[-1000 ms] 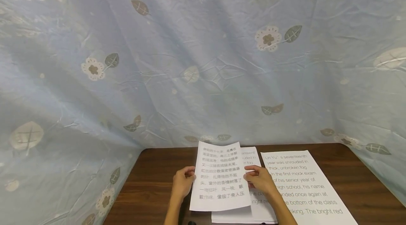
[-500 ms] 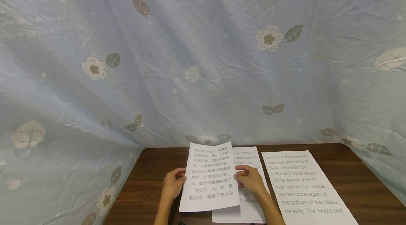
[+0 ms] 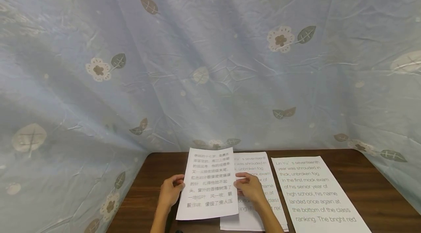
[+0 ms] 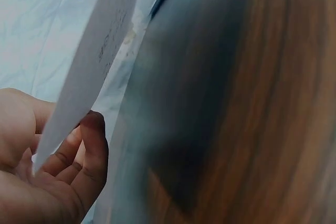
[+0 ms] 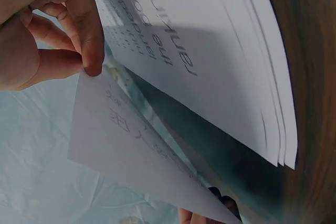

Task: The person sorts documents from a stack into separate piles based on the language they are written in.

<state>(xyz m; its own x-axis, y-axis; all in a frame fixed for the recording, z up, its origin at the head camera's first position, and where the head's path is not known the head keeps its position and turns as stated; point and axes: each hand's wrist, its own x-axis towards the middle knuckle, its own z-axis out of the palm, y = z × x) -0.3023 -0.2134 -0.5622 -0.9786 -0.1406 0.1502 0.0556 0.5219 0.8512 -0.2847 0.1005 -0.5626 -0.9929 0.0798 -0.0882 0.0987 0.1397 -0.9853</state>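
A white sheet of paper (image 3: 207,185) printed with Chinese characters is held up, tilted, between both hands in the head view. My left hand (image 3: 171,191) pinches its left edge; in the left wrist view the sheet (image 4: 89,72) runs between thumb and curled fingers. Its right edge is pinched by my right hand (image 3: 250,189), with thumb and fingertip meeting at the border in the right wrist view. Beneath and to the right lies a stack of English-printed sheets (image 3: 254,222), partly covered by the held sheet and right hand. In the right wrist view the stack (image 5: 210,77) shows several layered edges.
Another English-printed sheet (image 3: 315,193) lies flat at the right of the dark wooden table (image 3: 378,182). Bare wood (image 3: 138,203) shows at the left. A pale blue curtain (image 3: 210,61) with leaves and flowers hangs behind and along both sides.
Both hands have moved left together, carrying the Chinese-printed sheet with them. More of the English-printed stack now shows, and the right forearm no longer overlaps the sheet at far right.
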